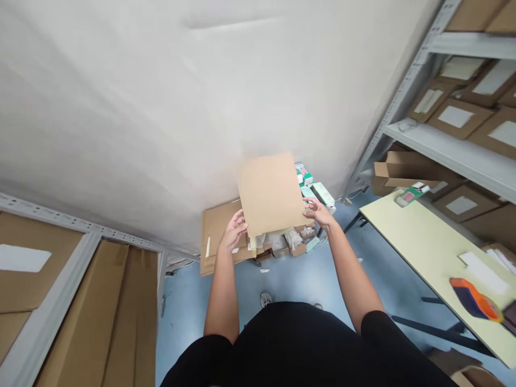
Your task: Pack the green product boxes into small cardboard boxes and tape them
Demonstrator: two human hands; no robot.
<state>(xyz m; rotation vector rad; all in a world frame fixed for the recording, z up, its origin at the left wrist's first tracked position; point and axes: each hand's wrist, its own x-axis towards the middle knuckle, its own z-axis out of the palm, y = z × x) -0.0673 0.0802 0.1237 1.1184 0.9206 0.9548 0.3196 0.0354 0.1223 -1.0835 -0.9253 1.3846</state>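
Note:
A flat, squarish cardboard sheet [274, 193] is held up in front of me, tilted a little. My left hand [234, 231] grips its lower left edge, and my right hand [317, 212] pinches its lower right edge. Below and to the left lie larger flat cardboard pieces [220, 228]. Green-and-white small boxes [322, 193] stand behind my right hand. Under the sheet, several small open boxes [278, 247] hold whitish items too small to name. The sheet hides part of what lies behind it.
At right stands a pale yellow table [419, 236] with a green box [411, 195], papers [484, 271] and an orange-and-blue roll-shaped object [475, 301]. Metal shelving [455, 148] with labelled cartons rises behind it. Tall cartons [97, 312] fill the left rack. A pale wall [201, 107] faces me.

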